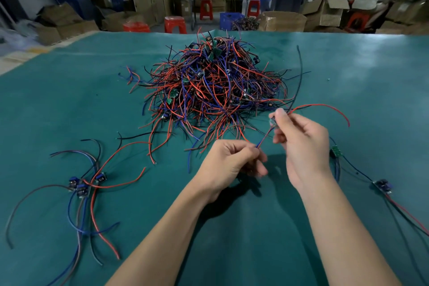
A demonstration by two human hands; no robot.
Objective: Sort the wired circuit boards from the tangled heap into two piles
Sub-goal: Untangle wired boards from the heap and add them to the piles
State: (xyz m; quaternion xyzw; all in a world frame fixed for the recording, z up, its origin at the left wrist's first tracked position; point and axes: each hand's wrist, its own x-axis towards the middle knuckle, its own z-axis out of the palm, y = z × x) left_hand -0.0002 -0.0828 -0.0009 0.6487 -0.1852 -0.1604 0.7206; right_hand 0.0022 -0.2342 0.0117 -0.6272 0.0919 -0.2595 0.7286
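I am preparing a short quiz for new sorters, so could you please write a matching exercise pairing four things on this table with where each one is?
Things:
1. tangled heap
2. left pile
3. right pile
4. right hand

Places:
A. near the left edge of the green mat
B. middle of the mat, far side
C. above the mat, pinching a small wired board
D. near the right edge of the mat

Pairs: 1-B, 2-A, 3-D, 4-C
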